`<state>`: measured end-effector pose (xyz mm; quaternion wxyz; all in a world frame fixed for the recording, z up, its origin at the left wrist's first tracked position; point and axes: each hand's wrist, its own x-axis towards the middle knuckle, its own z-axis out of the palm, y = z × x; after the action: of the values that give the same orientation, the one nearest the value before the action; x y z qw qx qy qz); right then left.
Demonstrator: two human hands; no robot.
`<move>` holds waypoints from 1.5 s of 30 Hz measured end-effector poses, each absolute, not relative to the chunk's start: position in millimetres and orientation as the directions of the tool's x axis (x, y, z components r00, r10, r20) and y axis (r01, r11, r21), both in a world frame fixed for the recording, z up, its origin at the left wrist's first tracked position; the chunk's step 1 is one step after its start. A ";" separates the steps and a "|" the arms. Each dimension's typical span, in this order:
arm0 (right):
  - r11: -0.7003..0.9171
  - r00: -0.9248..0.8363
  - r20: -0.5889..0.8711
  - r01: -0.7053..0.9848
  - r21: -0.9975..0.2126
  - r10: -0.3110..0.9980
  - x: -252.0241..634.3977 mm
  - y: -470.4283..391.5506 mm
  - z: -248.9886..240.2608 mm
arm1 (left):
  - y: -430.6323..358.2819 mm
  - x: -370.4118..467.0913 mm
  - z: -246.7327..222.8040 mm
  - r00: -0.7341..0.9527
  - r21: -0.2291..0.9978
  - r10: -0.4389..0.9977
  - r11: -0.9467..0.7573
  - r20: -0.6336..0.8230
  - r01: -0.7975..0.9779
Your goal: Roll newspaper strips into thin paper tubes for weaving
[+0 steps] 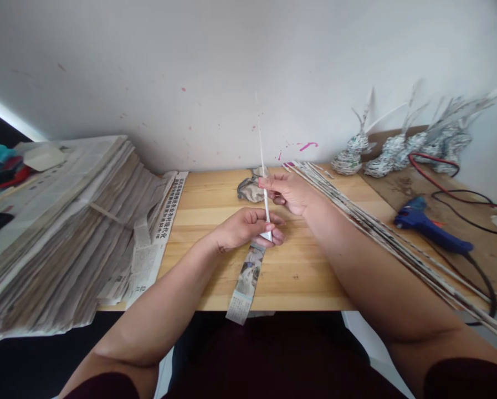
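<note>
Between my hands a thin white rolled paper tube stands nearly upright, tapering toward the wall. My left hand is closed on its lower end, thumb pressing it against the fingers. Higher up, my right hand pinches the tube between thumb and fingers. From under my left hand a newspaper strip runs down and hangs over the table's front edge; it seems to join the tube's lower end. Behind my hands lies a crumpled grey-brown cloth on the wooden table.
A tall stack of newspaper fills the left side. On the right lie several long paper sticks and a blue glue gun with its cable. Woven paper shapes stand along the wall on brown cardboard.
</note>
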<state>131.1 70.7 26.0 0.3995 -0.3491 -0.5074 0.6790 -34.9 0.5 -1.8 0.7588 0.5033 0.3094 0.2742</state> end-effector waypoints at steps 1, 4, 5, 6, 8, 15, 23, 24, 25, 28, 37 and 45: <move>-0.152 -0.443 -0.052 -0.193 -0.969 0.895 131.4 70.0 26.9 | 0.2 -35.0 -1.5 0.654 0.934 0.730 0.343 -0.196 -0.102; -0.151 -0.540 0.006 -0.245 -0.958 0.842 133.7 70.1 27.3 | -1.1 -34.7 0.6 0.662 0.930 0.719 0.357 -0.212 -0.089; -0.154 -0.557 0.018 -0.261 -0.953 0.830 134.4 71.0 26.6 | -1.6 -34.4 1.3 0.668 0.928 0.710 0.364 -0.221 -0.080; -0.155 -0.561 0.026 -0.271 -0.950 0.828 134.7 72.1 25.5 | -2.1 -33.9 1.8 0.672 0.926 0.704 0.371 -0.229 -0.072; -0.148 -0.536 0.026 -0.280 -0.949 0.844 134.2 74.4 23.4 | -2.9 -32.6 2.3 0.678 0.922 0.696 0.381 -0.237 -0.069; -0.155 -0.563 -0.019 -0.195 -0.968 0.826 134.4 69.7 29.1 | -3.0 -33.3 4.2 0.672 0.919 0.707 0.381 -0.221 -0.098; -0.186 -0.676 -0.077 -0.090 -0.978 0.732 137.7 69.9 24.7 | -2.1 -33.8 6.8 0.652 0.916 0.733 0.374 -0.196 -0.145; -0.172 -0.643 -0.075 -0.090 -0.981 0.763 136.2 70.3 24.0 | -1.5 -33.4 5.8 0.638 0.920 0.744 0.366 -0.198 -0.141; -0.158 -0.608 -0.074 -0.086 -0.984 0.791 134.6 70.2 23.7 | -0.8 -33.2 4.6 0.627 0.924 0.753 0.357 -0.200 -0.135; -0.103 -0.509 -0.064 -0.049 -0.994 0.858 129.1 67.0 24.9 | 1.6 -33.0 0.8 0.599 0.939 0.775 0.327 -0.201 -0.108; -0.076 -0.608 -0.034 -0.044 -0.996 0.793 136.0 66.9 28.5 | -1.0 -33.2 7.9 0.608 0.914 0.765 0.377 -0.214 -0.153; -0.115 -0.692 -0.092 0.012 -0.993 0.716 134.9 66.3 23.7 | -1.7 -32.6 11.7 0.612 0.909 0.758 0.390 -0.226 -0.147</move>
<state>134.9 66.3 23.7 0.2569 -0.2968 -0.6134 0.6853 -32.6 -1.7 11.7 0.7666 0.4671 0.3273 0.2950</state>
